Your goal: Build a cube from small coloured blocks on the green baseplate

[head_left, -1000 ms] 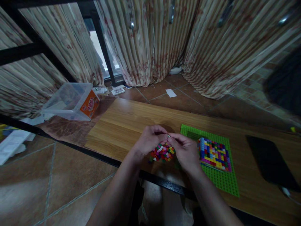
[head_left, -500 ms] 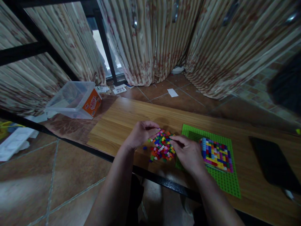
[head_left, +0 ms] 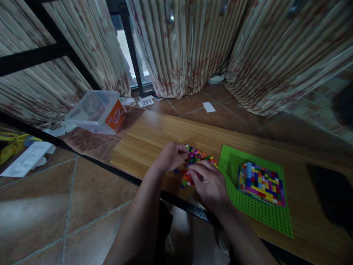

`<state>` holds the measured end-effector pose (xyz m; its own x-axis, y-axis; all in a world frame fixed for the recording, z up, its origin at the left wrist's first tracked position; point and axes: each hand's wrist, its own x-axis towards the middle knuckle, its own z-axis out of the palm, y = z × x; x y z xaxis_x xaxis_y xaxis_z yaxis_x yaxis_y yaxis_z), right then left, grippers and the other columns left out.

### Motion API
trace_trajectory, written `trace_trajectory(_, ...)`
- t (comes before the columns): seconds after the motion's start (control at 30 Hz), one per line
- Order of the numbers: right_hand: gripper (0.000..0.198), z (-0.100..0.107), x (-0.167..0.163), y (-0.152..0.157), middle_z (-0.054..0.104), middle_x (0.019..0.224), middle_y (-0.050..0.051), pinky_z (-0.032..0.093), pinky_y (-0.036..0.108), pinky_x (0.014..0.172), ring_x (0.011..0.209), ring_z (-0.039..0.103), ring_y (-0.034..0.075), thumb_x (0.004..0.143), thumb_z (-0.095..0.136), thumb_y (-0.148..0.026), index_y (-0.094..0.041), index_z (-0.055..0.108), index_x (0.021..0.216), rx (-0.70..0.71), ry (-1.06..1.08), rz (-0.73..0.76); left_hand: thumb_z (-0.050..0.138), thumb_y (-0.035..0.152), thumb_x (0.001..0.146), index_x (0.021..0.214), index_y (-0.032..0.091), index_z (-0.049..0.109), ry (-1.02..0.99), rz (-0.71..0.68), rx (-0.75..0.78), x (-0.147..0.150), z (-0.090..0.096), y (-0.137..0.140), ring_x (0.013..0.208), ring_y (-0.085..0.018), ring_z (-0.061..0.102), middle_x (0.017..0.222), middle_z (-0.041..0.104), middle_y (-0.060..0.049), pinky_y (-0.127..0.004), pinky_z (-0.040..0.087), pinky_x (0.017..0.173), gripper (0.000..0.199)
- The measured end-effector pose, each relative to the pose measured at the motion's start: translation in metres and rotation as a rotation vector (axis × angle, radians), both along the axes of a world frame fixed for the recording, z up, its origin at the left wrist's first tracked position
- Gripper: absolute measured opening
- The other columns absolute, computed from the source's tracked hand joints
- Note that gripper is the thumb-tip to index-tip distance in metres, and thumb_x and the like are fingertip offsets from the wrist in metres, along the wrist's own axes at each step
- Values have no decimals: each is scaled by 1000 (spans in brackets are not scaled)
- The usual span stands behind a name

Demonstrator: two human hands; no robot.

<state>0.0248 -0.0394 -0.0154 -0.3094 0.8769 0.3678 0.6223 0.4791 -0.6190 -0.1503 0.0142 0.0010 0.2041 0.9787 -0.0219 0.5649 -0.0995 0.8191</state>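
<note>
A loose heap of small multicoloured toy bricks (head_left: pixel 196 155) lies on the wooden tabletop between my two hands. At the heap's left side, my left hand (head_left: pixel 172 157) has its fingers bent inward with the tips close together; whatever they hold is too small to name. My right hand (head_left: pixel 208 180) reaches over the heap's near right part, thumb and fingers pinched among the bricks, and covers much of it. What it grips is hidden. To its right, a block built of many coloured bricks (head_left: pixel 261 184) stands on a green studded baseplate (head_left: pixel 264 215).
The wooden tabletop (head_left: pixel 154 129) has a black front edge. A clear plastic bin (head_left: pixel 93 110) with an orange label stands beyond its left end. A dark flat device (head_left: pixel 328 195) lies at the right. Striped curtains (head_left: pixel 176 55) hang behind, and white paper (head_left: pixel 209 107) lies on the tiled floor.
My right hand has moved left and nearer, from the heap's right edge onto its near part. My left hand stays beside the heap. The whole view has shifted slightly.
</note>
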Motion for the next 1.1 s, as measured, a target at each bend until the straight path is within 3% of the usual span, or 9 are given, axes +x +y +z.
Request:
trace_trajectory(0.17,17,-5,-2,6,69,97,7,47,36,85,93,60,24,90,59,-23,-21,75,96,18,-120,-116,54,16,77,79,13,76,8,-13,32,-3,4,-2,69,-13,61,71,70,-1,-19,44,61,23)
trace_trajectory(0.4,18,-3,-8,12,66,100,8,46,40,88,96,57,26,89,59,-22,-22,75,99,-35,-256,-122,52,18,78,78,15,74,68,-14,6,-5,11,-4,66,-12,59,68,68,1,-19,42,60,23)
trace_trajectory(0.63,25,-5,-13,14,65,105,10,45,42,89,99,54,28,88,61,-31,-20,71,108,1,-308,-105,53,17,76,77,15,75,79,30,-21,-4,16,-6,64,-13,58,67,68,0,-21,43,60,23)
trace_trajectory(0.97,19,-6,-9,12,66,96,8,44,40,87,94,56,25,91,59,-30,-20,74,94,26,-244,-133,53,16,76,75,15,74,86,38,-29,-6,18,-6,64,-13,58,66,68,0,-22,43,61,21)
trace_trajectory(1.1,26,-4,-10,6,65,99,9,44,41,86,94,54,27,89,62,-40,-18,74,94,77,-289,-173,53,15,76,76,16,74,89,-24,-35,-7,20,-8,64,-13,58,67,68,0,-22,43,61,20)
